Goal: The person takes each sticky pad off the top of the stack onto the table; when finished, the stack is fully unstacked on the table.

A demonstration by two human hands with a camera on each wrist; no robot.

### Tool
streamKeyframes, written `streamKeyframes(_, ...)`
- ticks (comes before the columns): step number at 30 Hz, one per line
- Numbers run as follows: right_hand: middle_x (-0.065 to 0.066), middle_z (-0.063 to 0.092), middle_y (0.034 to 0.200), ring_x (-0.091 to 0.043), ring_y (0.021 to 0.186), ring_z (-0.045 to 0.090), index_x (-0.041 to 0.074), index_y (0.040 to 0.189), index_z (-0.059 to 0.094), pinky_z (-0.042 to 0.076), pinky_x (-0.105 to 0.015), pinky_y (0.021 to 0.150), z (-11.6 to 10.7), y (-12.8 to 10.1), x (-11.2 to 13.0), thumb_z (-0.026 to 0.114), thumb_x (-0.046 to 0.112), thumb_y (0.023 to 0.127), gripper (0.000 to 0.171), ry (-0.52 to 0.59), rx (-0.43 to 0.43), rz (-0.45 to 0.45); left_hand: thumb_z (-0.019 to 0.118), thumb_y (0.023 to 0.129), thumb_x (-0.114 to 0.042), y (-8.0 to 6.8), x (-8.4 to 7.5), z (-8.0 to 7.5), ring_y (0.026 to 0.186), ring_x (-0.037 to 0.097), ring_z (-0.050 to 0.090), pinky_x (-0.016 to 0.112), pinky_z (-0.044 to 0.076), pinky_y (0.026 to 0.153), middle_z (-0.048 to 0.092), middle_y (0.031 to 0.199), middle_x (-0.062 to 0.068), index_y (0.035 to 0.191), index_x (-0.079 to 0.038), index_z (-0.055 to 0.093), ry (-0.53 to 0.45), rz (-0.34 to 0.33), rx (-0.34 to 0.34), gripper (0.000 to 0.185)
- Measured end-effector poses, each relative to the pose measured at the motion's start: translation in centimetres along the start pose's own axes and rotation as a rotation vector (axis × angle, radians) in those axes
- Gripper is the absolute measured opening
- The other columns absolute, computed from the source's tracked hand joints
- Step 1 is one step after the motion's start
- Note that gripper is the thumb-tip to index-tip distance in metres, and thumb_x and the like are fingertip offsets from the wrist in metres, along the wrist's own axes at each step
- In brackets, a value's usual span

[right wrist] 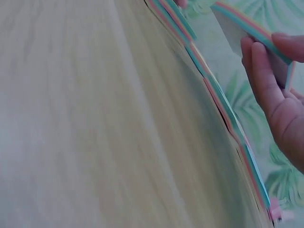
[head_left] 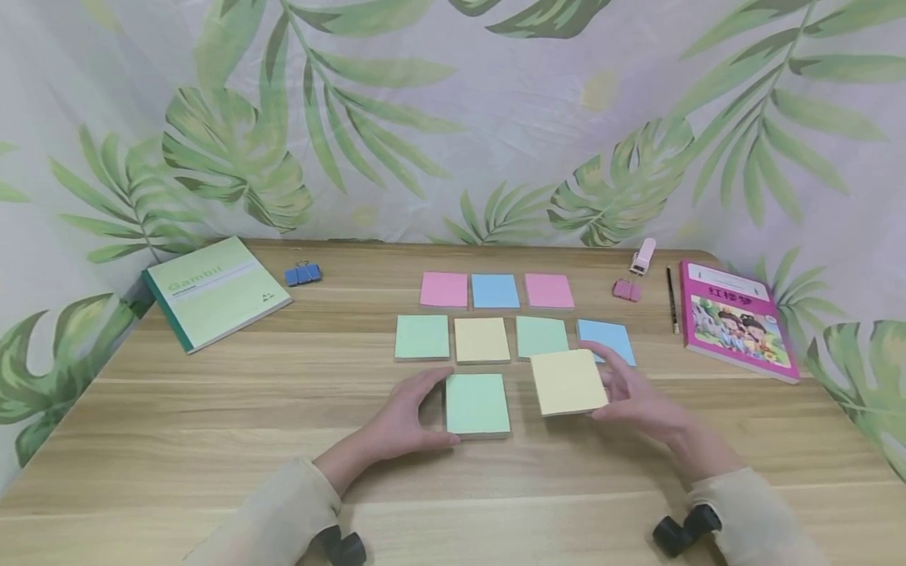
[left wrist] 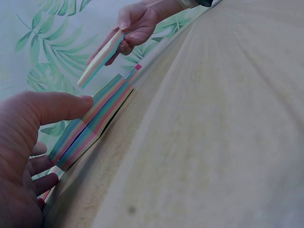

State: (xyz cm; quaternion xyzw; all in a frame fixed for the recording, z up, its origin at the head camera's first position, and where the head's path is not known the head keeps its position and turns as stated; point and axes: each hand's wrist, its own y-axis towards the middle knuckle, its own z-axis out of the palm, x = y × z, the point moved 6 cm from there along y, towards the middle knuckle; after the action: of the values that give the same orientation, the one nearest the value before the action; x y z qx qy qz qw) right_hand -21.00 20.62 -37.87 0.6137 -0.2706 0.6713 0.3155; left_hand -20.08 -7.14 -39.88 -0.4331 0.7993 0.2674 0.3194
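Observation:
My left hand (head_left: 406, 417) grips a green sticky note pad (head_left: 477, 403) at its left side, thumb at the near edge and fingers at the far edge. In the left wrist view it shows as two striped sticky note pads (left wrist: 92, 118), one on top of the other, low at the table. My right hand (head_left: 640, 401) holds a yellow sticky note pad (head_left: 569, 381) raised and tilted above the table, just right of the green one. The right wrist view shows its grey underside and the thumb (right wrist: 289, 45) pressing along its striped edge.
Behind my hands lies a row of green (head_left: 421, 336), yellow (head_left: 481, 339), green (head_left: 541, 336) and blue pads (head_left: 609, 339). Farther back are two pink (head_left: 443, 289) pads and a blue (head_left: 495, 290) one. A notebook (head_left: 219, 291), binder clips (head_left: 303, 273), stapler (head_left: 642, 256), pencil (head_left: 672, 300) and pink book (head_left: 738, 321) flank them.

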Motion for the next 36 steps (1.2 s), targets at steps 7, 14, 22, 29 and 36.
streamKeyframes(7, -0.015, 0.041, 0.121, -0.027, 0.099, 0.050, 0.009, 0.137, -0.005, 0.043, -0.033, 0.082, -3.0, -3.6, 0.1, 0.047, -0.019, 0.074, 0.086, 0.047, 0.039, -0.024, 0.075, 0.060, -0.038, 0.0, 0.1, 0.0, 0.121, 0.022, 0.026, 0.044, 0.014, 0.099, 0.035, 0.132, 0.004, 0.132, -0.010, 0.034, -0.001, -0.001, -0.006, 0.088)
streamKeyframes(14, -0.011, 0.040, 0.123, -0.025, 0.102, 0.049, 0.010, 0.138, -0.004, 0.043, -0.032, 0.082, -6.2, -6.8, 0.3, 0.041, -0.022, 0.075, 0.084, 0.092, 0.058, -0.031, 0.074, 0.060, -0.040, 0.0, 0.0, -0.1, 0.121, 0.022, 0.026, 0.044, 0.014, 0.098, 0.035, 0.132, 0.004, 0.132, -0.010, 0.034, 0.004, 0.002, -0.005, 0.088)
streamKeyframes(22, -0.008, 0.033, 0.127, -0.024, 0.108, 0.044, 0.006, 0.136, -0.007, 0.042, -0.033, 0.085, -7.9, -8.5, -0.6, 0.041, -0.022, 0.076, 0.082, 0.066, 0.097, 0.029, 0.074, 0.061, -0.041, -0.1, 0.0, -0.1, 0.121, 0.022, 0.026, 0.043, 0.014, 0.099, 0.036, 0.132, 0.005, 0.133, -0.010, 0.033, 0.010, -0.002, -0.002, 0.088)
streamKeyframes(29, -0.012, 0.039, 0.120, -0.019, 0.103, 0.048, 0.003, 0.136, -0.002, 0.044, -0.032, 0.082, -8.6, -9.2, 0.3, 0.046, -0.014, 0.079, 0.076, -0.206, 0.020, 0.117, 0.074, 0.061, -0.041, 0.0, 0.0, 0.0, 0.121, 0.022, 0.026, 0.043, 0.014, 0.099, 0.036, 0.132, 0.004, 0.132, -0.010, 0.034, 0.016, 0.003, -0.001, 0.088)
streamKeyframes(36, -0.028, 0.044, 0.114, -0.018, 0.099, 0.051, 0.005, 0.132, 0.025, 0.047, -0.033, 0.076, -9.0, -9.4, 3.1, 0.046, -0.002, 0.086, 0.051, -0.500, -0.062, 0.212, 0.074, 0.060, -0.040, 0.0, 0.1, 0.0, 0.121, 0.022, 0.026, 0.043, 0.014, 0.099, 0.036, 0.131, 0.005, 0.132, -0.009, 0.034, 0.002, 0.002, -0.005, 0.088)
